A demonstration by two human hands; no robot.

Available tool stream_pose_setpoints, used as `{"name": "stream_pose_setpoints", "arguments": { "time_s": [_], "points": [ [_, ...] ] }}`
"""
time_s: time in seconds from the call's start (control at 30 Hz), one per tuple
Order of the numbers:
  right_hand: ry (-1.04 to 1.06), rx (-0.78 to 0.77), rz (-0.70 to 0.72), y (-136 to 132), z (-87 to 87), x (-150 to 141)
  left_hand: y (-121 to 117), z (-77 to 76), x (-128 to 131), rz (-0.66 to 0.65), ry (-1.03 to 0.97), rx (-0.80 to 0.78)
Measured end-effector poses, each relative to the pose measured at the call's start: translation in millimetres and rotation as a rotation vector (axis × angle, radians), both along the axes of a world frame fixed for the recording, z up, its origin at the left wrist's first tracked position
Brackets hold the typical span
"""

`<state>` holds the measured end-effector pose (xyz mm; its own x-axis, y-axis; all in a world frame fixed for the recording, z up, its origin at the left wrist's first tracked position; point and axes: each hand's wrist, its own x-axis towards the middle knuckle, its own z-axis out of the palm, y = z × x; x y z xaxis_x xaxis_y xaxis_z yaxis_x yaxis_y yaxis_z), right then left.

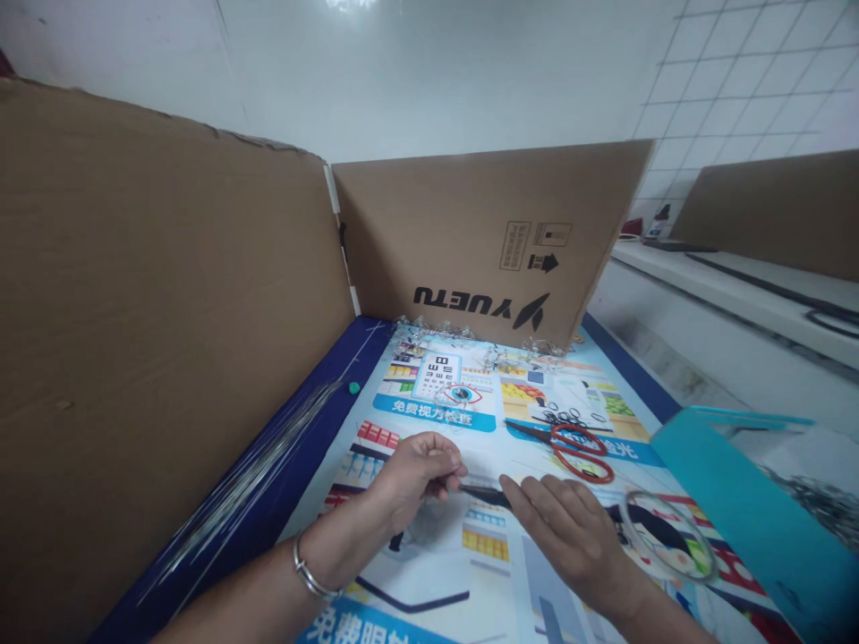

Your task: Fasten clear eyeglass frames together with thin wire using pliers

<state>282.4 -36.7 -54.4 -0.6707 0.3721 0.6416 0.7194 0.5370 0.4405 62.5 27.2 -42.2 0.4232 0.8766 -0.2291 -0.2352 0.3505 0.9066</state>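
Observation:
My left hand, with a metal bangle on its wrist, is closed in a pinch over the middle of the printed sheet. Whatever lies between its fingertips is too small to make out. My right hand wraps around a dark tool with tapered jaws, which looks like pliers; its handles are hidden in the palm. The tip of the jaws points left and reaches my left fingertips. Beyond my right hand lie scissors with red handles and dark blades. Behind them is a cluster of small black rings.
Cardboard panels stand at the left and back. Long thin wires lie along the left edge near a small green piece. Clear tangled bits line the back. At right are a clear coil and a teal box holding small metallic pieces.

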Motion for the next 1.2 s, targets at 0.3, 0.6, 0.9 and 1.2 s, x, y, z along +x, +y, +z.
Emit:
{"name": "stream_pose_setpoints", "arguments": {
  "time_s": [0.3, 0.6, 0.9, 1.2],
  "points": [
    [-0.008, -0.030, 0.013, 1, -0.8, 1, -1, 4.1, 1, -0.008, 0.034, 0.022],
    [0.014, -0.115, 0.032, 2, -4.5, 2, 0, 6.1, -1, -0.012, 0.106, 0.117],
    [0.082, -0.335, 0.061, 5, 2.9, -6, -3, 20.4, -3, -0.050, 0.447, 0.473],
    [0.229, -0.692, 0.042, 2, 7.6, -4, -8, 27.1, -12, -0.184, 0.671, 0.853]
  ]
}}
